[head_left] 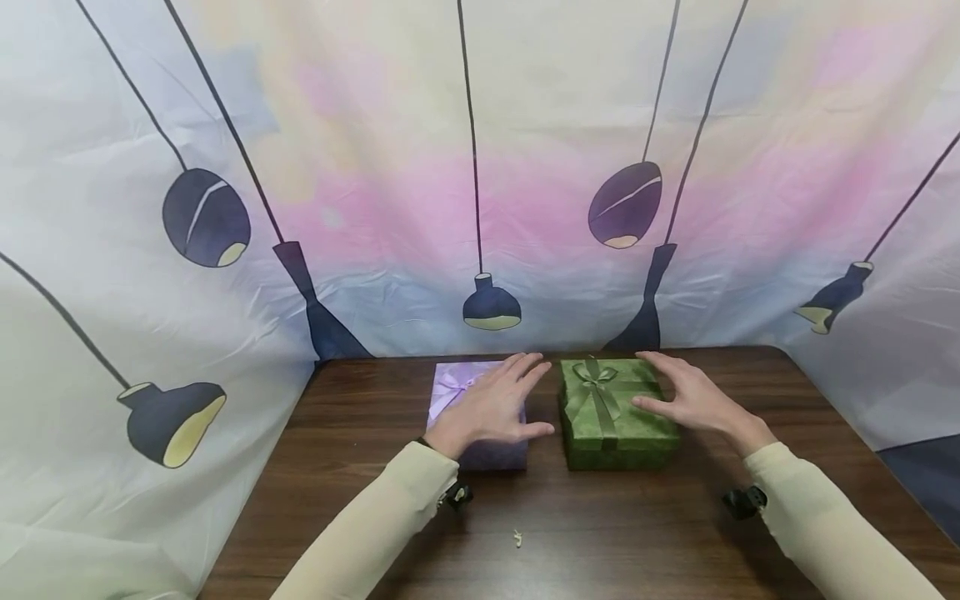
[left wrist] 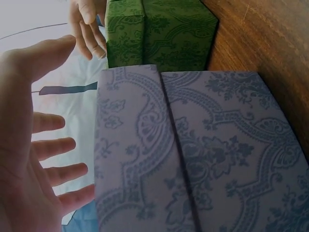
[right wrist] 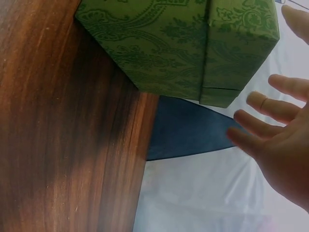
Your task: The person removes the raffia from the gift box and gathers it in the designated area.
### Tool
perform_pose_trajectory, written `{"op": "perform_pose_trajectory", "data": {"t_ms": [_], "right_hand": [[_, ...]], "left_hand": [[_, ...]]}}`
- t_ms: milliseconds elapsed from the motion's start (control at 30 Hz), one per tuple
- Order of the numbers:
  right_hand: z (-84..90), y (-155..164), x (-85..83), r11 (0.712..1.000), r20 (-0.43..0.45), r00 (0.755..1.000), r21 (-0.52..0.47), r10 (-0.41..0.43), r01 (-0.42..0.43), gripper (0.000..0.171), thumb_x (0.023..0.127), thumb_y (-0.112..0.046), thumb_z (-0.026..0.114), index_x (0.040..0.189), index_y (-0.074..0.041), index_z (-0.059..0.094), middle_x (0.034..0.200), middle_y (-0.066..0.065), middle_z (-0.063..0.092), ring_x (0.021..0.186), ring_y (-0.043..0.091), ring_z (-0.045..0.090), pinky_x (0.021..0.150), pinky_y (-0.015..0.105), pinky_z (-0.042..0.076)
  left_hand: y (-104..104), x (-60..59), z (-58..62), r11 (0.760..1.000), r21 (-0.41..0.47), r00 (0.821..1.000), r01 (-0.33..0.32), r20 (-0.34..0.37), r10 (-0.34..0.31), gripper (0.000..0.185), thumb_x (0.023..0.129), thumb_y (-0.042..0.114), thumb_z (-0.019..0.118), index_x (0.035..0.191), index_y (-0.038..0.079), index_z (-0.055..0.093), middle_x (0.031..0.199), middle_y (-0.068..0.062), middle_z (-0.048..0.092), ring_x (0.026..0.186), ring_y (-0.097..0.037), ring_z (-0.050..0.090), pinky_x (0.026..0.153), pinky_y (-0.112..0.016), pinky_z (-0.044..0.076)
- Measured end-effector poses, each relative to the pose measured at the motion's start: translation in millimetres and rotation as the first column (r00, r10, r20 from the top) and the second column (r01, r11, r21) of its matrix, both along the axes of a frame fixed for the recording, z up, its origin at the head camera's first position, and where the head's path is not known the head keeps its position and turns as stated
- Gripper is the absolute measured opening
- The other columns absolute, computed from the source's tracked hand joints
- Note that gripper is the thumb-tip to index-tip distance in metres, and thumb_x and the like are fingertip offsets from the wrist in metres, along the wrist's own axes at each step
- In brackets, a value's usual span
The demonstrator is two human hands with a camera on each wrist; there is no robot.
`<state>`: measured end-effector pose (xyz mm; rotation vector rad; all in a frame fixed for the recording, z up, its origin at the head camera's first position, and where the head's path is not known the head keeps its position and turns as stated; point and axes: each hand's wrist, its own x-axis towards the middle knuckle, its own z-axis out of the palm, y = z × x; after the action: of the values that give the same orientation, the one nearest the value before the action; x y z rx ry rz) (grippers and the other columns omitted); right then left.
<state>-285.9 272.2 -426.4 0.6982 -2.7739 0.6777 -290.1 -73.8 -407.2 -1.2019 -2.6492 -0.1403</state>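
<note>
Two gift boxes stand side by side on a dark wooden table. The lilac box with a bow is on the left, and its patterned side fills the left wrist view. The green box with a green ribbon bow is on the right; its side shows in the right wrist view. My left hand hovers over the lilac box with fingers spread and straight. My right hand hovers by the green box's right side, fingers also straight. Neither hand grips anything.
A printed curtain with hanging lamp shapes closes off the back and both sides of the table. A small pale crumb lies on the wood near the front. Bare tabletop lies in front of the boxes.
</note>
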Motion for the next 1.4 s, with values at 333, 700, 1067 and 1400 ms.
{"op": "perform_pose_trajectory", "data": {"t_ms": [333, 700, 1067, 1400], "right_hand": [[-1.4, 1, -0.3, 1.000, -0.018, 1.000, -0.009, 0.000, 0.000, 0.074, 0.087, -0.044, 0.069, 0.144, -0.005, 0.043, 0.143, 0.022, 0.047, 0.126, 0.042, 0.049, 0.098, 0.061, 0.042], [-1.3, 7, -1.2, 1.000, 0.011, 1.000, -0.025, 0.010, -0.010, 0.075, 0.088, -0.042, 0.069, 0.146, -0.003, 0.041, 0.141, 0.024, 0.047, 0.108, 0.038, 0.061, 0.087, 0.054, 0.051], [-2.3, 9, -1.0, 1.000, 0.032, 0.999, -0.024, -0.001, 0.001, 0.078, 0.088, -0.044, 0.069, 0.147, -0.002, 0.039, 0.143, 0.024, 0.046, 0.114, 0.039, 0.058, 0.091, 0.057, 0.049], [-4.8, 14, 2.4, 0.999, 0.077, 0.997, -0.028, -0.014, 0.017, 0.084, 0.088, -0.046, 0.068, 0.149, -0.001, 0.033, 0.147, 0.023, 0.041, 0.124, 0.041, 0.050, 0.098, 0.061, 0.042]], "left_hand": [[4, -1.2, -3.3, 1.000, 0.022, 1.000, 0.014, 0.026, -0.015, 0.094, 0.083, 0.065, 0.061, 0.151, 0.008, 0.031, 0.152, -0.017, 0.034, 0.139, -0.030, 0.038, 0.113, -0.042, 0.035], [11, -6.5, -3.8, 1.000, -0.009, 0.999, 0.000, 0.039, 0.001, 0.094, 0.084, 0.066, 0.059, 0.152, 0.008, 0.029, 0.152, -0.018, 0.034, 0.138, -0.033, 0.040, 0.113, -0.044, 0.035], [15, -6.7, -9.8, 1.000, -0.027, 0.997, -0.012, 0.076, 0.014, 0.095, 0.084, 0.067, 0.058, 0.151, 0.006, 0.030, 0.152, -0.019, 0.034, 0.138, -0.033, 0.040, 0.113, -0.043, 0.035], [21, -9.2, -12.2, 0.999, -0.027, 0.995, -0.033, 0.092, 0.035, 0.095, 0.083, 0.068, 0.059, 0.151, 0.007, 0.032, 0.152, -0.016, 0.036, 0.136, -0.031, 0.043, 0.112, -0.043, 0.037]]}}
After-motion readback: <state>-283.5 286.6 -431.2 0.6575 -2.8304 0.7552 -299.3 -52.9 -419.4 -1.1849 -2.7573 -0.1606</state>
